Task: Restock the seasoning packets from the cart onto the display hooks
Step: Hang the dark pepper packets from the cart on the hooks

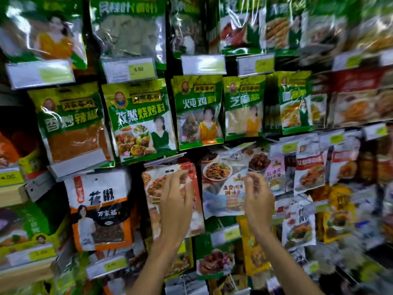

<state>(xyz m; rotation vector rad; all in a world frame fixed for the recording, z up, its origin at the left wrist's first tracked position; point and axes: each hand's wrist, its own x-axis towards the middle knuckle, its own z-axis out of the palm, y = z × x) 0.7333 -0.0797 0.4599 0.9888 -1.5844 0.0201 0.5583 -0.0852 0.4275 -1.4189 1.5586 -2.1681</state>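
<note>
Hook wall point(169, 71) hung with glossy, crinkled plastic packets point(140, 120); left hand point(176, 201) over red-and-white packet point(153, 188), right hand point(257, 196) just right of it; fingers half-curled, hold indeterminate.

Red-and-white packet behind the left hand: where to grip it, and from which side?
Pinch the top strip of the red-and-white packet beside its hang slot, coming straight from the front. It hangs flat, face out, slot centred at the top; the peppercorn packet and the pale packet hang either side, so side entry looks tight. The left hand hovers in front of it.
</note>
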